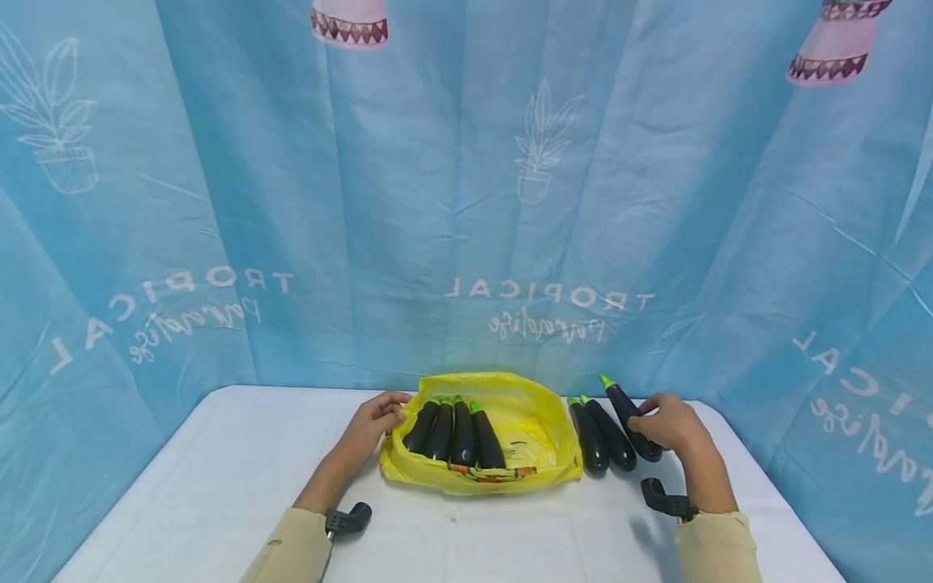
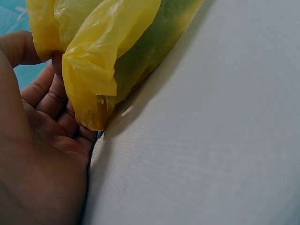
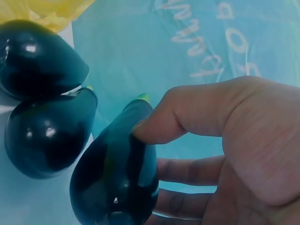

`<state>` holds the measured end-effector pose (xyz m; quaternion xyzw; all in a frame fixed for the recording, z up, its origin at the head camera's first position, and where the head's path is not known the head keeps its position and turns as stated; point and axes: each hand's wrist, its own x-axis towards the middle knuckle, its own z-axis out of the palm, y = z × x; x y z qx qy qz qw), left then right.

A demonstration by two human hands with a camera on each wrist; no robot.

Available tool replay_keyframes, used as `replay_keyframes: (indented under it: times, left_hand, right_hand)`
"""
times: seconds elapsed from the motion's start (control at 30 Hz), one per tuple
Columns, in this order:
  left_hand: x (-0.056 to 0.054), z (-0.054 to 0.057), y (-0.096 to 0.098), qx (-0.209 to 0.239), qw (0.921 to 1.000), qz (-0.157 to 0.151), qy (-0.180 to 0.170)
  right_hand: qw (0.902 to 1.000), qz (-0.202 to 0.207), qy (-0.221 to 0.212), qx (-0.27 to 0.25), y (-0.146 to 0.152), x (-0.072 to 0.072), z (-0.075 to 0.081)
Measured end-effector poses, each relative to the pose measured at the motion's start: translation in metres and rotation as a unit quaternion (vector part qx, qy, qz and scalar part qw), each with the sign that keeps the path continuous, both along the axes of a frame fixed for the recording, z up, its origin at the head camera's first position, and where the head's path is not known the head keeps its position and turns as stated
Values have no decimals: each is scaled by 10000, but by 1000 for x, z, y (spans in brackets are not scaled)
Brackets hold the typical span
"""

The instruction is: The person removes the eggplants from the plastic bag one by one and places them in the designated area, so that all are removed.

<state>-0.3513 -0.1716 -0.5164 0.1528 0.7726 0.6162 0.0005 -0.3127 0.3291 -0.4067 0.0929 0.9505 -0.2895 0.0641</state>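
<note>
Our right fingers [image 3: 192, 171] grip the rightmost eggplant [image 3: 115, 171], stem slanting far-left; leftward lies the yellow bag [image 1: 525, 402] our left fingers [image 2: 21, 48] pinch.

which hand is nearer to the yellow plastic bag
Left. The left hand pinches the left edge of the yellow plastic bag; the right hand is apart from it, to its right beyond two eggplants, gripping a third eggplant.

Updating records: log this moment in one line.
left hand: pinches yellow plastic bag | right hand: grips eggplant | inside bag: four eggplants | beside bag: two eggplants
</note>
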Motion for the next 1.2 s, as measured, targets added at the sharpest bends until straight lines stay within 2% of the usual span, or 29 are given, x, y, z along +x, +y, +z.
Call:
replay_keyframes:
  times: [0.3,0.8,1.2]
  left_hand:
    - [0,-2,0,-15,10000,-6,26]
    - [0,-1,1,-71,9999,-13,71]
    - [2,0,1,-134,9999,50,56]
  right_hand:
    - [9995,-259,-165,78,8,-2,-9]
    - [9988,-335,-356,62,9,-7,-21]
    - [9987,-146,-468,150,11,-9,-25]
